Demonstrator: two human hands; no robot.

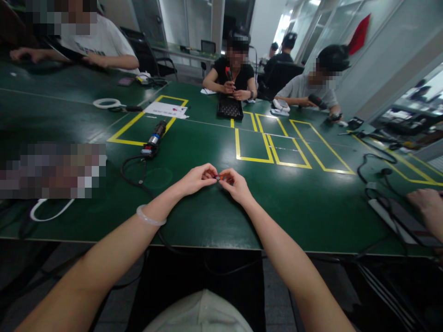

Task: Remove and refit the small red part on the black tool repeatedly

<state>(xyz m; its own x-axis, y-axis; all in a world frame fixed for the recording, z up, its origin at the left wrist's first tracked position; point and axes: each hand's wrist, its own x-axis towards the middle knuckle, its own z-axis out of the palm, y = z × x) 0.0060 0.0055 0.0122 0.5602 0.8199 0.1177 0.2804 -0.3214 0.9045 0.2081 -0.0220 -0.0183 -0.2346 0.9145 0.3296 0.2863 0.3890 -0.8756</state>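
Observation:
My left hand point(198, 178) and my right hand point(234, 183) meet above the green table point(294, 203), both pinched on one tiny red and dark part point(217, 177) held between the fingertips. The part is too small to name. A pale bangle point(149, 216) sits on my left wrist. An electric screwdriver point(154, 137) with a black cable lies on the table ahead and left of my hands.
Yellow tape outlines point(273, 147) mark boxes on the table. A black tray point(230, 108) lies before a person seated opposite. Other people sit at far left and far right. Cables and a flat device point(398, 219) lie at right, near another person's hand point(429, 210).

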